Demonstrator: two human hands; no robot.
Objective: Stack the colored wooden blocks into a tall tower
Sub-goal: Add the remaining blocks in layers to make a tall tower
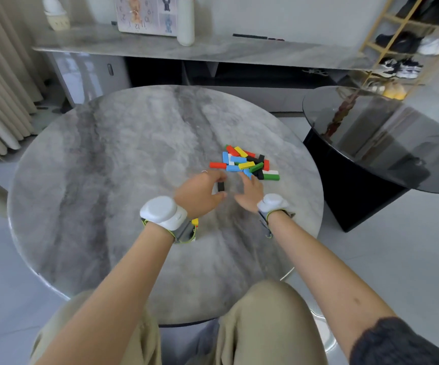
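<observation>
Probably light, stiff and slick-painted, these blocks suit a pinch across the long sides. Just this side of the pile (244,163), the left hand (200,191) pinches a black block (221,186). The right hand (250,191), fingers straight, touches the pile's near edge and seemingly holds nothing.

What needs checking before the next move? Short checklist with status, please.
1. Left hand grips the black block: ok.
2. Right hand free: ok, fingers straight, holding nothing.
3. Right hand touching the pile: cannot tell, fingertips at its near edge.
4. Tower base started: cannot tell, only a yellow block shows beside the left wrist.
5. Bare table space for building: ok.
</observation>
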